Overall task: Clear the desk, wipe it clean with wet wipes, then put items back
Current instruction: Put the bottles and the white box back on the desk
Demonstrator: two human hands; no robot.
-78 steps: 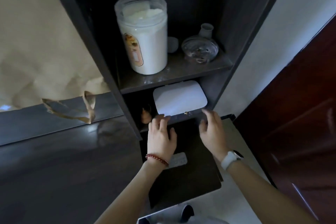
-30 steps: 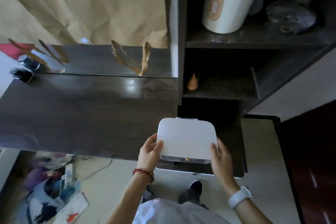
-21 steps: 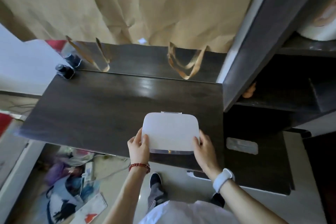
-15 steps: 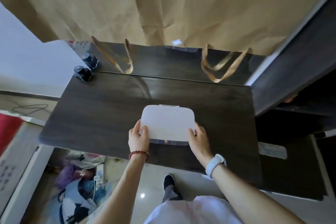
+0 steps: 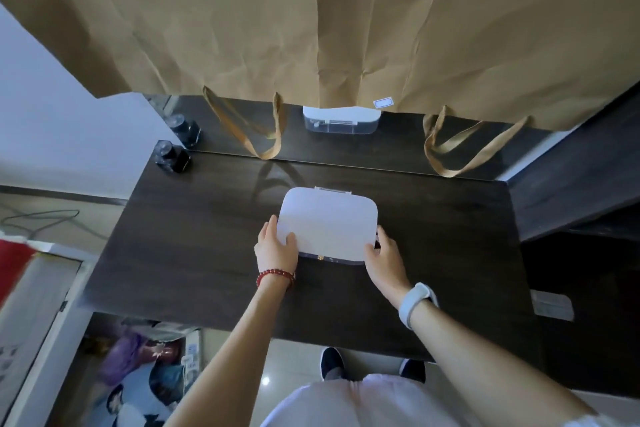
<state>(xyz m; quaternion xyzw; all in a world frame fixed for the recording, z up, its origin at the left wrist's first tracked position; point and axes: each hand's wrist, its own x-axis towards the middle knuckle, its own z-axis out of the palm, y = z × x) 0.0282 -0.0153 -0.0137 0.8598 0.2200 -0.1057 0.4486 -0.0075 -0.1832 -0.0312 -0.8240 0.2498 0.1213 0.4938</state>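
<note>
Gripping white box (image 5: 327, 222) over desk (image 5: 194, 236): left hand (image 5: 277, 248), right hand (image 5: 384, 256)

no legible text, labels too blurred

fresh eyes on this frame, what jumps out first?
The white-lidded box at the middle of the dark desk, gripped at its near corners by the left hand and right hand. Behind it, brown paper hangs over the desk's back, with the box's reflection below its edge.
</note>
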